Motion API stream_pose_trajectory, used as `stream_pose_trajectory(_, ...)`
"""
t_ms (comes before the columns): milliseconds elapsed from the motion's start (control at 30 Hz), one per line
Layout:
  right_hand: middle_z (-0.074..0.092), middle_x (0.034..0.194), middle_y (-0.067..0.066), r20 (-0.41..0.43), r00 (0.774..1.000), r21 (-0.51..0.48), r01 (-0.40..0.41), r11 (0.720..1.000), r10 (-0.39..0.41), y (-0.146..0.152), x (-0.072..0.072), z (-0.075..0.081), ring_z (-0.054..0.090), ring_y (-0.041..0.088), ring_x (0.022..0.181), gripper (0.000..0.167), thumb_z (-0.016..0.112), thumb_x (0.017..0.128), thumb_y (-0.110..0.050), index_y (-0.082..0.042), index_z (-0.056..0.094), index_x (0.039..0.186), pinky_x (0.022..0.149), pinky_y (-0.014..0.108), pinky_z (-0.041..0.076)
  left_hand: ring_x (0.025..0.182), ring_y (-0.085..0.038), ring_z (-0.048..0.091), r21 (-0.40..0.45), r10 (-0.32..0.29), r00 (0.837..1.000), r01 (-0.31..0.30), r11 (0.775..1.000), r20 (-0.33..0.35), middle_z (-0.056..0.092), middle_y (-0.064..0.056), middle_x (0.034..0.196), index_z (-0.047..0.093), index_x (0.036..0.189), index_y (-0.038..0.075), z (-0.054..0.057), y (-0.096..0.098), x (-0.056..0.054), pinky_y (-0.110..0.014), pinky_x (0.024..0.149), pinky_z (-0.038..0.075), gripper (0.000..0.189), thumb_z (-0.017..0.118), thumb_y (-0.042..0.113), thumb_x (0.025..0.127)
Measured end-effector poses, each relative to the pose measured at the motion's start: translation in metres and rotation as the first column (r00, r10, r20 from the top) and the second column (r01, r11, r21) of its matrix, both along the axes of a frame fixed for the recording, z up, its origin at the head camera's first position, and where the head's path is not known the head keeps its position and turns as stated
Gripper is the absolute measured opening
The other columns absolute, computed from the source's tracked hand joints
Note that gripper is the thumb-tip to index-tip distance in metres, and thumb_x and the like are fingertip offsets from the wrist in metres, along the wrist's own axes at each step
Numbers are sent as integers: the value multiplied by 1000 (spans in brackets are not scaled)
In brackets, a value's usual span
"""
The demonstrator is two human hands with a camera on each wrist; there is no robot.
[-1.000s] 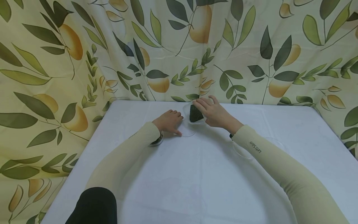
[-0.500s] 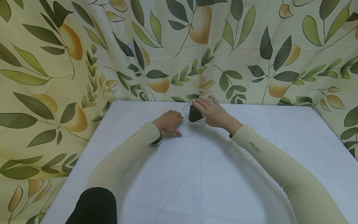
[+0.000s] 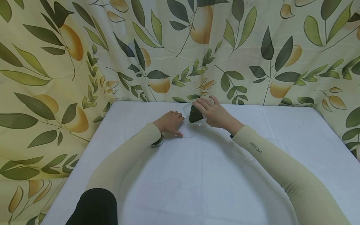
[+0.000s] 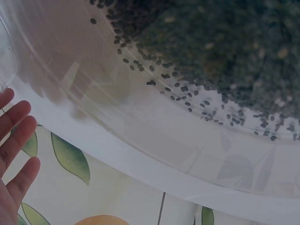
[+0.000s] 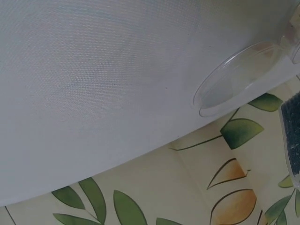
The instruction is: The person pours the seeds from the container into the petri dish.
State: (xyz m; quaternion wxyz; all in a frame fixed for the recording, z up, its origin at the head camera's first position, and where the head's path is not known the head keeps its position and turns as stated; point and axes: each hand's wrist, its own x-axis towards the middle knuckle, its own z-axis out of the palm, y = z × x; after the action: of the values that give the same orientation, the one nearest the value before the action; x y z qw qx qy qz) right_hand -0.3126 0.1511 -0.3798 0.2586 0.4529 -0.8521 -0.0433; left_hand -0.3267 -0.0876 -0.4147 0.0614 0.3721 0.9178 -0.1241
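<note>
Tilted in my right hand (image 3: 216,114) is a clear container (image 3: 187,109) with a dark, grainy mass (image 3: 196,114) inside; fingers lie over its upper rim. In the right wrist view part of its dark filling (image 5: 293,133) shows at the edge. Just left and below, my left hand (image 3: 170,122) holds the near-left side of a shallow clear round dish (image 3: 189,136) between thumb and fingers. The left wrist view shows the left fingers (image 4: 21,136) spread beside a clear rim. The right hand itself is outside its own wrist view.
Below the left wrist stands a clear round container (image 3: 157,141); up close it holds small dark seeds (image 4: 187,96) and a dark green flaky mass (image 4: 220,51). Faint clear round rims (image 3: 244,154) lie under the right forearm. A leaf-patterned curtain (image 3: 247,47) hangs behind the white table (image 3: 180,187).
The dark mass in the tilted container has shifted slightly left and its outline has turned a little. Both hands stay almost where they were.
</note>
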Motion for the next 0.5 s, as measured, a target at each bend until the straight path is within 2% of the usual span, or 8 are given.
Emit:
stream_pose_trajectory(267,48,132,15,-31,999,-11,-23,1000,23,0,-2,-1,45,30,121,84,78,63,-2,-5,38,136,100,55,33,122,-22,45,-15,0,1000,0,1000,6,50,-7,134,47,135,9,1,0,-1,-39,106,34,85,57,70,76)
stream_pose_trajectory(500,48,132,15,-19,1000,-13,-20,1000,20,-2,-2,1,45,29,122,80,77,65,-1,-5,40,135,100,55,33,123,-22,45,-20,10,1000,-9,1000,20,49,-7,135,46,135,10,2,0,-1,-39,106,34,85,57,70,76)
